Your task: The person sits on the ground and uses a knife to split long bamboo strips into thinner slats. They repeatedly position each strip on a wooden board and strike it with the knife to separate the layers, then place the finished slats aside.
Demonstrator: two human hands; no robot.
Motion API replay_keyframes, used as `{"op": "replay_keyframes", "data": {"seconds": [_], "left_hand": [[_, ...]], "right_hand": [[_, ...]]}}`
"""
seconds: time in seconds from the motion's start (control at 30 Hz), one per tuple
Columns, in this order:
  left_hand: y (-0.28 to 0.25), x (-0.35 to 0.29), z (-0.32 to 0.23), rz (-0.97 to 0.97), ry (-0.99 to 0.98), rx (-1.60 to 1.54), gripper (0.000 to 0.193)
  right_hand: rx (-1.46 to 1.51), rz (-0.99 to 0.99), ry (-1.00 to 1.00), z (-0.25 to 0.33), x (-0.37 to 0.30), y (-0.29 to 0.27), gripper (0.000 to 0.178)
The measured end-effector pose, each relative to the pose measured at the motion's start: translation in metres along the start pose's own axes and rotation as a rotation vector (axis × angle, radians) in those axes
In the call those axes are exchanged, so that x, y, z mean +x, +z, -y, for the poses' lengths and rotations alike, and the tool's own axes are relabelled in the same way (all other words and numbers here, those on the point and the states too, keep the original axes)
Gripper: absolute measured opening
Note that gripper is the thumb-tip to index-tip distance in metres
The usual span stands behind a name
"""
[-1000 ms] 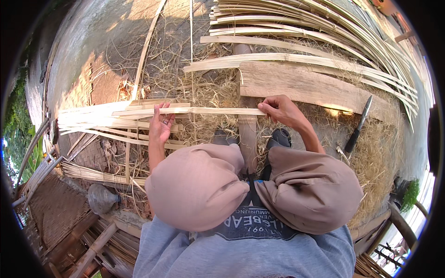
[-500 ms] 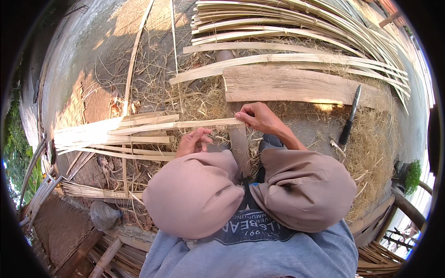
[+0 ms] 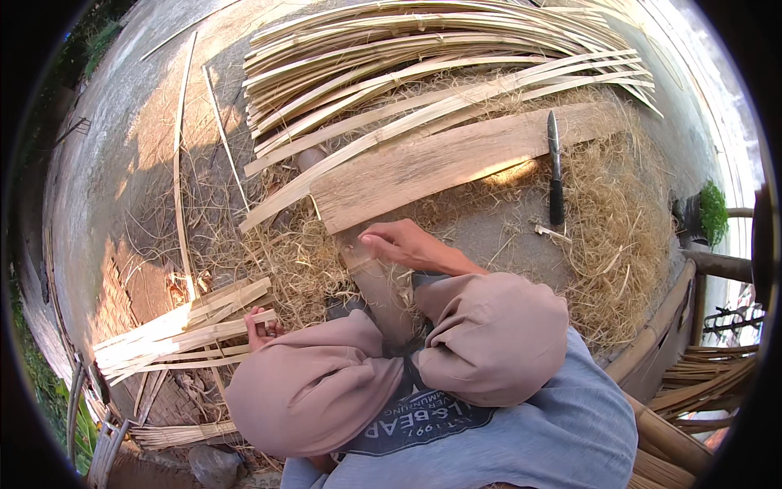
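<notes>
At the lower left, my left hand (image 3: 262,328) is closed around the near end of a pale bamboo strip (image 3: 218,332). That strip lies over several others in a fanned pile (image 3: 151,338). My right hand (image 3: 399,244) is over the ground in front of my knees, its fingers loosely curled with nothing seen in them. Just beyond it is the near end of a wide wooden board (image 3: 456,167). A knife with a black handle (image 3: 555,175) lies to the right, its blade tip over the board.
A large stack of long bamboo strips (image 3: 342,81) spreads across the far side. Curly shavings (image 3: 607,236) cover the ground at right and in the middle. Two single strips, one longer (image 3: 181,163), lie at far left. A bamboo rail (image 3: 652,322) stands at lower right.
My right hand has let go of the strip's end. The strip has gone left onto the pile, with my left hand now closed on it. The whole view has turned.
</notes>
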State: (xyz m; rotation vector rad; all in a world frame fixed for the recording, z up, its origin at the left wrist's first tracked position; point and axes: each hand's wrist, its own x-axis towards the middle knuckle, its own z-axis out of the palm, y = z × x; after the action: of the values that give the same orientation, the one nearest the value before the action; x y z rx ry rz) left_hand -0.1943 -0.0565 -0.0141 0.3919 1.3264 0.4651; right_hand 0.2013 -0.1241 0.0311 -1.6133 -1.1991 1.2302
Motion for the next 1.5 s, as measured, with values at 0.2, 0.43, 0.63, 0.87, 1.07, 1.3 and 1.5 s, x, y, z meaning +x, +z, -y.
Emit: {"op": "replay_keyframes", "data": {"seconds": [0.2,0.43,0.63,0.87,1.07,1.3,1.5], "left_hand": [[-0.077,0.035,-0.027,-0.924,0.543,0.822,0.053],[0.142,0.099,-0.118,-0.191,1.196,1.244,0.034],[0.165,0.193,-0.135,-0.084,1.286,1.623,0.031],[0.176,0.199,-0.144,-0.024,1.335,1.65,0.027],[0.19,0.173,-0.168,-0.028,1.261,1.75,0.026],[0.217,0.079,-0.212,0.132,1.64,1.345,0.032],[0.21,0.051,-0.113,0.358,1.174,1.237,0.042]], "right_hand": [[-0.63,-1.017,0.174,-0.147,-0.082,-0.156,0.037],[-0.758,-1.015,0.875,-0.25,-0.161,-0.231,0.057],[-0.842,-1.047,0.865,-0.251,-0.15,-0.219,0.054],[-0.876,-1.123,0.82,-0.252,-0.155,-0.212,0.053],[-0.618,-1.165,0.715,-0.241,-0.169,-0.22,0.042],[-0.015,-1.205,0.601,-0.193,-0.197,-0.188,0.047],[-0.885,-1.513,0.427,-0.144,-0.188,-0.151,0.039]]}}
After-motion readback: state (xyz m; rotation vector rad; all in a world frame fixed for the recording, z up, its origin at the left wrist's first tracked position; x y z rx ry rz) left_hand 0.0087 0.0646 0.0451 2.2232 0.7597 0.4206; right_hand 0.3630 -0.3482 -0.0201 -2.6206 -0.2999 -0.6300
